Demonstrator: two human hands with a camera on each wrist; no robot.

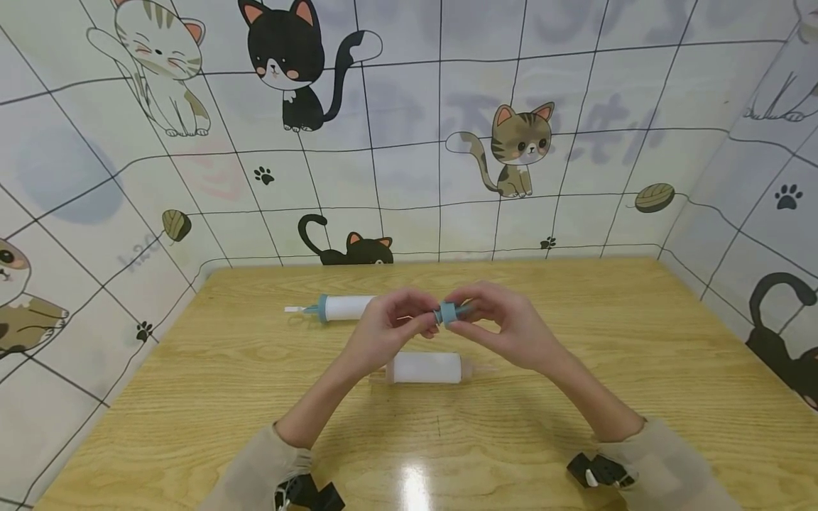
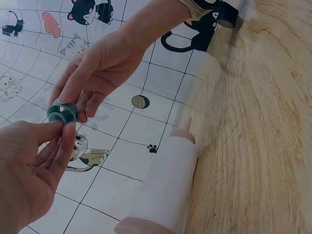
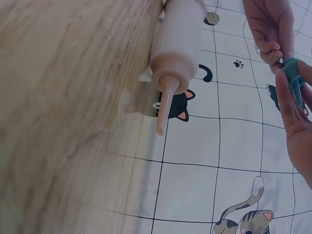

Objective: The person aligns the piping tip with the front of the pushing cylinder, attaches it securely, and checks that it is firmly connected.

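Above the table, both hands meet at a small teal nozzle cap (image 1: pixel 449 313). My left hand (image 1: pixel 390 326) pinches its left end between thumb and fingers. From the other side my right hand (image 1: pixel 501 319) grips the tapered spout end, which shows as a thin teal tip (image 3: pixel 296 92) in the right wrist view. An open ring-like end of the cap (image 2: pixel 62 113) appears in the left wrist view; whether it is one piece or two, I cannot tell. Below the hands lies a white squeeze bottle with pale pink ends (image 1: pixel 427 367).
A second white bottle with teal ends (image 1: pixel 348 308) lies behind the left hand, partly hidden by it. The wooden table (image 1: pixel 192 426) is bounded at the back and sides by a cat-patterned sheet (image 1: pixel 409 177).
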